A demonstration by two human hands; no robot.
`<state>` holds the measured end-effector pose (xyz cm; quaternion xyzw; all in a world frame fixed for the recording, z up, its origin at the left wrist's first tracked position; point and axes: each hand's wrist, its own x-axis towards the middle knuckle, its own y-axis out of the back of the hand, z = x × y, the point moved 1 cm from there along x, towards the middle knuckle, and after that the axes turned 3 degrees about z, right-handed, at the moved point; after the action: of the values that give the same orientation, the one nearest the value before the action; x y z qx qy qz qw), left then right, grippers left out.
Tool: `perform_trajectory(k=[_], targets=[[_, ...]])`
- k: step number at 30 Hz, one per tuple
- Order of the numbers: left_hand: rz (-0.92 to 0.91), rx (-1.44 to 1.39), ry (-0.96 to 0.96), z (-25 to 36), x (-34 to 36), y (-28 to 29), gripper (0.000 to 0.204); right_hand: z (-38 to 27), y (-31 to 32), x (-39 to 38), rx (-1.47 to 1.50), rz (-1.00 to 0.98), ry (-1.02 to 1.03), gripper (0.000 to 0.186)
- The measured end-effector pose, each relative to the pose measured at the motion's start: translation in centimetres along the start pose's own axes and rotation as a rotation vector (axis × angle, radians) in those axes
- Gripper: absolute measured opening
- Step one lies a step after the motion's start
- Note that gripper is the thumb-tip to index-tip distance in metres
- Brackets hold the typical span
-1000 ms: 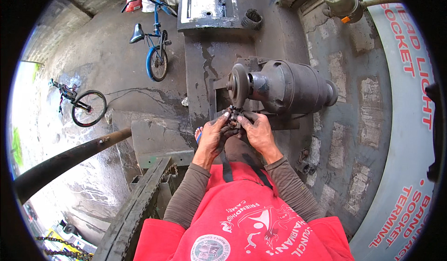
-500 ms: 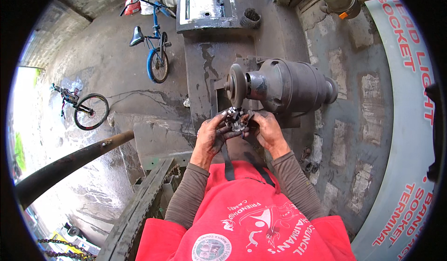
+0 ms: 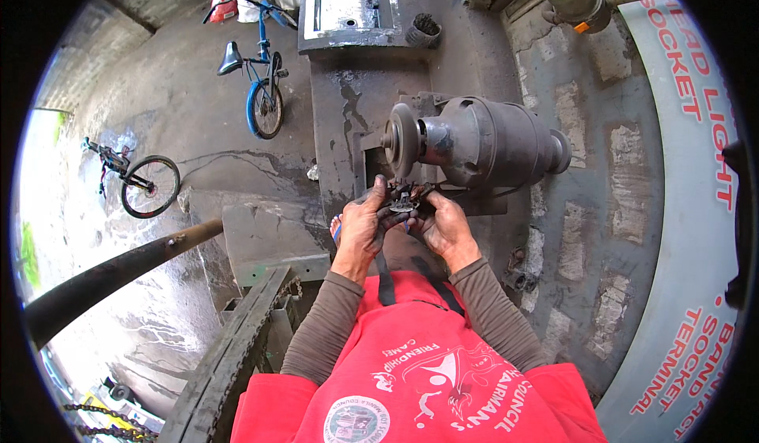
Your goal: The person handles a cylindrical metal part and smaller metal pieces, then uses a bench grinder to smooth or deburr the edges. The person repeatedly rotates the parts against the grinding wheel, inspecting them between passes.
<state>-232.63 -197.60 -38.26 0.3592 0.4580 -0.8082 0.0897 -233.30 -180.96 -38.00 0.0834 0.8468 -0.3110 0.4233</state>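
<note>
Between my two hands is a small, dark metal part [image 3: 404,199] with an irregular outline and some shiny spots; its exact kind is too small to tell. My left hand [image 3: 366,220] grips its left side with the thumb up along it. On the right side, the fingers of my right hand [image 3: 444,223] are closed on the same part. Both hands are blackened with grime. Just beyond them stands a bench grinder's wheel [image 3: 404,141], driven by a grey motor [image 3: 494,143]. The part is close below the wheel; whether they touch I cannot tell.
A dark pipe [image 3: 118,278] slants in from the left, above a metal beam with a chain [image 3: 229,356]. Two bicycles, one blue [image 3: 265,71] and one dark [image 3: 150,186], stand further left. A metal basin [image 3: 350,8] and a small pot [image 3: 424,30] are at the far end.
My hands have turned the metal part, which now shows a darker side. My left thumb has shifted upward along it, and the view has moved slightly.
</note>
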Motion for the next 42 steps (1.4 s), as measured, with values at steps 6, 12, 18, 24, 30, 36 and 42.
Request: perform_trajectory(k=[6, 12, 18, 24, 30, 36, 42], targets=[[0.054, 0.057, -0.030, -0.3, -0.1, -0.5, 0.045, 0.7, 0.9, -0.5, 0.080, 0.014, 0.005, 0.025], [0.016, 0.098, -0.044, -0.3, 0.0, -0.8, 0.043, 0.6, 1.0, -0.6, 0.089, -0.040, 0.051, 0.028], [-0.206, 0.286, -0.043, 0.9, -2.0, 1.0, 0.045, -1.3, 0.6, -3.7, -0.435, -0.156, 0.324, 0.027], [-0.206, 0.420, -0.108, 0.2, -1.5, 2.0, 0.041, -0.7, 0.2, -5.2, -0.651, -0.124, 0.465, 0.026], [-0.239, 0.222, -0.017, 0.0, -0.4, 1.7, 0.042, 0.6, -0.9, -4.5, -0.527, -0.124, 0.523, 0.025], [-0.149, -0.017, 0.138, -1.0, 1.3, 2.4, 0.044, -0.8, -2.9, -3.8, -0.672, -0.095, 0.524, 0.022], [-0.103, -0.050, 0.107, -1.2, 1.2, 3.5, 0.047, -0.7, -3.7, -3.0, -0.891, -0.066, 0.530, 0.023]])
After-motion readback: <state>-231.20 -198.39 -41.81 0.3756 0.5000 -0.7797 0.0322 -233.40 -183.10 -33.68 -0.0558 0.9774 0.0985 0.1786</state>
